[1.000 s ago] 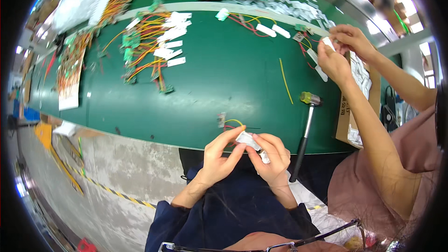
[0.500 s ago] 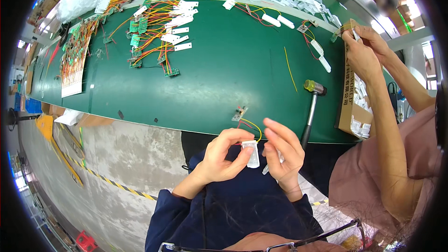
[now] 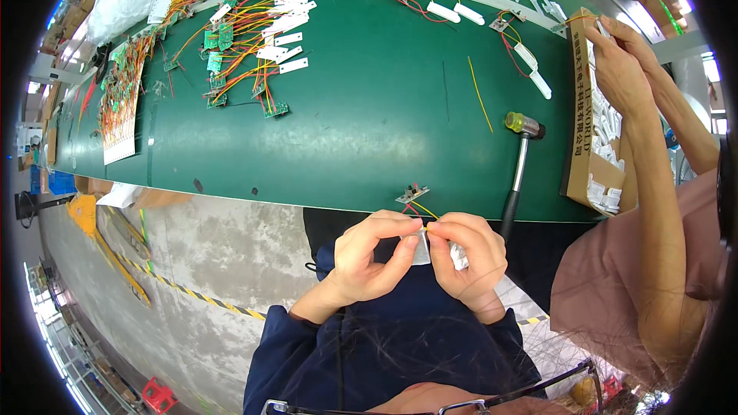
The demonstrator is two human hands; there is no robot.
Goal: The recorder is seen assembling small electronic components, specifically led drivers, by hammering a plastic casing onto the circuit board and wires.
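Note:
My left hand (image 3: 369, 252) grips a small translucent white plastic case (image 3: 420, 250) between thumb and fingers, just off the table's near edge. My right hand (image 3: 470, 257) pinches the yellow wire (image 3: 425, 210) at the top of this case, thumb against forefinger. A second clear-white plastic piece (image 3: 459, 257) shows inside the right hand, partly hidden by the fingers. From the case, the yellow wire and a red one run to a small circuit board (image 3: 413, 195) at the edge of the green table (image 3: 330, 138).
A yellow-headed mallet (image 3: 523, 124) lies right of my hands. Beyond it stands a cardboard box (image 3: 578, 119) of white plastic parts, with a co-worker's hands (image 3: 626, 69) above it. Wired boards (image 3: 223, 37) lie at the far left; finished-looking white cases (image 3: 443, 12) lie farther back.
My right hand has come in to the case, its raised fingers closing on the yellow wire. The circuit board has shifted slightly right. The co-worker's hands have moved right.

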